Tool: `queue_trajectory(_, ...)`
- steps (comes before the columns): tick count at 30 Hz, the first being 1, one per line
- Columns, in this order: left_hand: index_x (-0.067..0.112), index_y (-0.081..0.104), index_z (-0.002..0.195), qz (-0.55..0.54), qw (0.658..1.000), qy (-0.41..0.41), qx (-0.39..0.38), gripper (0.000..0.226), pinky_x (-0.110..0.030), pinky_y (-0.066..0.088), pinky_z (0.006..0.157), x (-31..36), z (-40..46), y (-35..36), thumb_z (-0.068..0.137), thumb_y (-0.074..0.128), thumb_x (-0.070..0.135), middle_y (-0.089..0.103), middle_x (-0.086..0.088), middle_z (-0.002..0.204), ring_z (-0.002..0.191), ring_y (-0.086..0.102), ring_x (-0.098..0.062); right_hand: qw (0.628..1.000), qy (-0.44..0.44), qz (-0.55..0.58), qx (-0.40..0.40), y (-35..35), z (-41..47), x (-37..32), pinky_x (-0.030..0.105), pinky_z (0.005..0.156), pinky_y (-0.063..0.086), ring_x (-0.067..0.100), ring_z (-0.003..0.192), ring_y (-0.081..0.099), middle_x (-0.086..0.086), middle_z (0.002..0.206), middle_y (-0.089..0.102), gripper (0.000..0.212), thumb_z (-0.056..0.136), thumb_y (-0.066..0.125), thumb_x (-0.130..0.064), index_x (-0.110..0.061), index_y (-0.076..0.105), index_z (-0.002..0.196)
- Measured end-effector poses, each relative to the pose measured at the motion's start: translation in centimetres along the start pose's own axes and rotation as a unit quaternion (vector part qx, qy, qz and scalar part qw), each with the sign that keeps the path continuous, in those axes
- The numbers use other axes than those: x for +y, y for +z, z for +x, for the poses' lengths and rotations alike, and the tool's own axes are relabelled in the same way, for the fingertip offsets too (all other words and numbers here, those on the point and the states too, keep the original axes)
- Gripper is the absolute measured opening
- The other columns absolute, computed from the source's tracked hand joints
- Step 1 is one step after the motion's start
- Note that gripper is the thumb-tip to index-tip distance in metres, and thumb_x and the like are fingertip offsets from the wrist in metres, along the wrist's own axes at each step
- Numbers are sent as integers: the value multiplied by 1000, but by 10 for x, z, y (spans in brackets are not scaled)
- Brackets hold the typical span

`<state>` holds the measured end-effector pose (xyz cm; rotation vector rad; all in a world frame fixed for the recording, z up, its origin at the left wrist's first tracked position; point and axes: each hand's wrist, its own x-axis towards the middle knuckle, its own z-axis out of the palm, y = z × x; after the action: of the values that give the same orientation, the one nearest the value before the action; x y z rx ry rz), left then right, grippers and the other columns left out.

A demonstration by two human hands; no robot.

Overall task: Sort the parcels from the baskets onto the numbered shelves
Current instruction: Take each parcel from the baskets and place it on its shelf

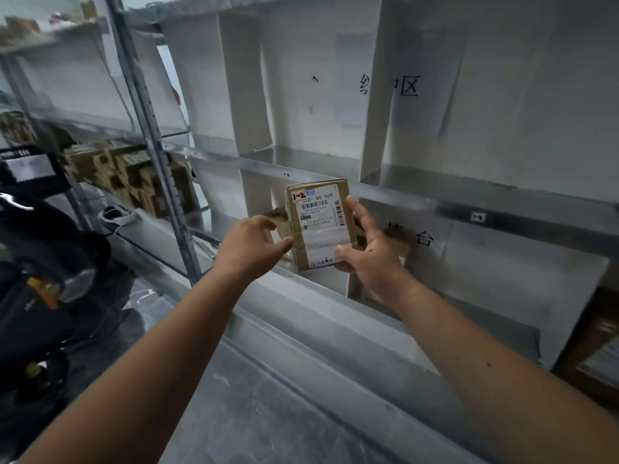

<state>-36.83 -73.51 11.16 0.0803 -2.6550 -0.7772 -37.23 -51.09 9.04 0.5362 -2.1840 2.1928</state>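
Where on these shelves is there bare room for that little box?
The parcel is gripped by the left hand and right hand. Free: the upper shelf between the white dividers. Crowded: the left bay's stacked boxes.

Bare forearms, no sleeves, small mole

labelled parcel (pixel 318 226) held upright, both hands, metal shelf (pixel 435 199)
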Motion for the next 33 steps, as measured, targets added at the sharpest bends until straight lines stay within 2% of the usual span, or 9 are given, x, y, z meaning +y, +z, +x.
queue_trajectory(5, 15, 70, 128, -20, 999, -5, 30, 53, -29, 45, 86, -4, 52, -6, 90, 77, 50, 70, -5, 130, 112, 65, -19, 998, -36, -33, -32, 1, 62, -4, 54, 103, 57, 23, 133, 59, -6, 151, 49, 102, 96, 65, 4, -78, 22, 140)
queue_trajectory(11, 19, 67, 132, -9, 998, -14, 57, 54, -31, 47, 89, -17, 106, -21, 91, 73, 55, 68, -3, 135, 118, 64, -18, 986, -110, -99, -70, 14, 126, -14, 62, 105, 52, 25, 146, 45, -4, 163, 32, 104, 94, 66, -3, -78, 16, 145)
queue_trajectory(13, 20, 67, 132, 0, 998, -13, 59, 55, -30, 48, 88, -21, 124, -27, 92, 71, 58, 68, 0, 135, 117, 64, -16, 980, -128, -140, -64, 19, 146, -19, 55, 106, 54, 19, 146, 42, -10, 162, 25, 107, 96, 66, -2, -76, 9, 149)
queue_trajectory(16, 21, 69, 129, 12, 998, -7, 68, 56, -31, 50, 88, -29, 155, -35, 90, 70, 62, 69, 2, 132, 116, 65, -14, 971, -146, -183, -43, 24, 177, -21, 5, 92, 50, -5, 124, 44, -8, 150, 27, 105, 97, 66, 1, -66, 7, 153)
queue_trajectory(18, 21, 70, 127, 13, 997, 3, 72, 58, -32, 51, 89, -36, 179, -41, 88, 70, 65, 71, 1, 130, 116, 66, -16, 965, -151, -212, -40, 29, 200, -21, -8, 81, 39, -14, 117, 40, -4, 144, 28, 102, 97, 67, 0, -63, 9, 152)
queue_trajectory(21, 23, 69, 127, 10, 997, 20, 67, 56, -35, 54, 92, -48, 217, -48, 89, 71, 64, 70, 2, 131, 116, 66, -17, 956, -154, -247, -22, 43, 236, -20, -10, 83, 35, -14, 117, 40, -2, 142, 27, 98, 96, 69, -2, -62, 15, 152)
queue_trajectory(25, 25, 68, 128, 7, 997, 40, 65, 53, -39, 53, 94, -74, 274, -50, 89, 73, 60, 68, 3, 133, 120, 64, -19, 945, -156, -289, 17, 65, 283, -16, -11, 78, 34, 3, 123, 43, -7, 139, 24, 99, 95, 72, -7, -64, 13, 151)
queue_trajectory(28, 31, 68, 127, 2, 997, 46, 64, 49, -40, 56, 96, -95, 317, -50, 87, 75, 59, 69, 5, 131, 118, 65, -19, 937, -144, -315, 55, 85, 317, -9, -10, 75, 36, 6, 124, 41, -7, 139, 24, 106, 93, 76, -10, -66, 8, 151)
queue_trajectory(33, 33, 66, 126, -11, 996, 87, 33, 36, -36, 57, 88, -122, 375, -43, 91, 74, 34, 72, 8, 119, 109, 68, -19, 919, -126, -355, 113, 113, 365, 4, -4, 83, 38, 2, 115, 47, -10, 134, 26, 120, 86, 82, -15, -69, -2, 152)
